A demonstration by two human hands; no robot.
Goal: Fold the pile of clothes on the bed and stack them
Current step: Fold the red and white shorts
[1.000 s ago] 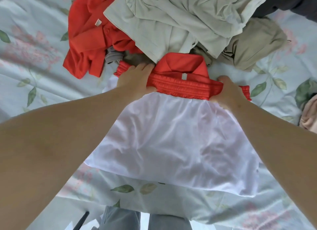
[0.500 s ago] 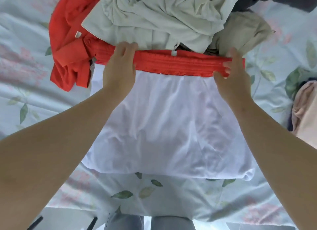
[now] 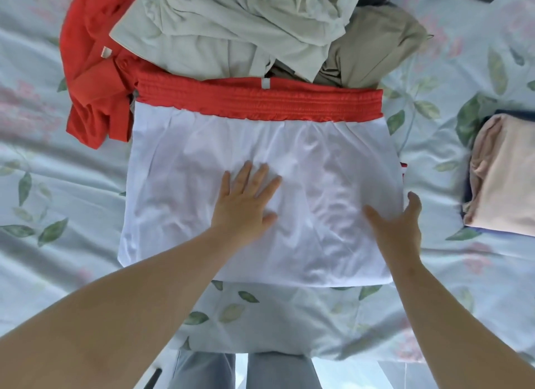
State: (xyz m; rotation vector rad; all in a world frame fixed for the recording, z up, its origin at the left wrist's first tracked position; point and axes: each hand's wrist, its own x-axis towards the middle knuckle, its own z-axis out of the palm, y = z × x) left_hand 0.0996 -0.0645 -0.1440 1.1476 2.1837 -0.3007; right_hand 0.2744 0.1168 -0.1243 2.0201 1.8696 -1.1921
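Left hand [image 3: 246,203] flat, fingers spread, pressing centre of white garment [image 3: 179,191]. Right hand [image 3: 396,223] open at garment's right edge, likely nearer for fold. Red waistband [image 3: 260,101] runs crosswise along garment's far edge.

Left forearm [image 3: 115,310] and right forearm [image 3: 451,316] are bare; light grey trousers [image 3: 202,371] show just past the bed's [image 3: 289,316] near edge.

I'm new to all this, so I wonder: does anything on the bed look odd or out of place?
Only the shorts: white faces up below the red waistband, and a red sliver peeks out at their right edge, so they may be inside out.
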